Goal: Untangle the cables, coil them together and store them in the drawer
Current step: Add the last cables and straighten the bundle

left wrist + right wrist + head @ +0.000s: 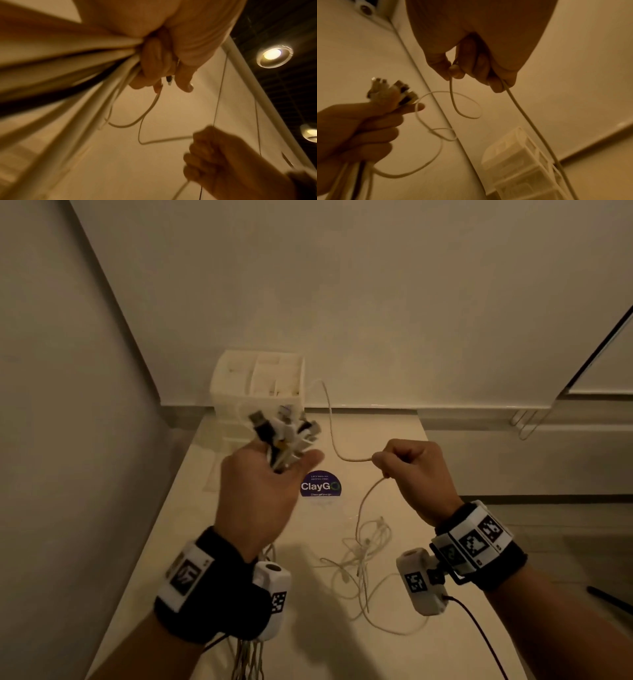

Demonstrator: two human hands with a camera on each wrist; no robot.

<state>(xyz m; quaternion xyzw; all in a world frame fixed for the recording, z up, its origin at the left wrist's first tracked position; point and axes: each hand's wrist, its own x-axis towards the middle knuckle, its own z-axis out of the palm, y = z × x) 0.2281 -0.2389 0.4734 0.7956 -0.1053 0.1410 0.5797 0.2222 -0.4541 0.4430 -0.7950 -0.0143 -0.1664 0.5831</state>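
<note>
Head view: left hand [260, 484] grips a bundle of white and black cable plug ends [284, 433], fingers curled round them.
Right grip: right hand [416, 470] closed on a thin cream cable [330, 419].
Cable axis: runs leftward from the right hand toward the bundle.
Slack: loose tangle [366, 556] on the pale desk [394, 655], below the right hand.
Drawer: white plastic drawer unit [260, 385] behind the bundle.

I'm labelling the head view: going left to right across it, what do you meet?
Left hand gripping the plug bundle → ClayGo sticker → right hand pinching a white cable.
</note>
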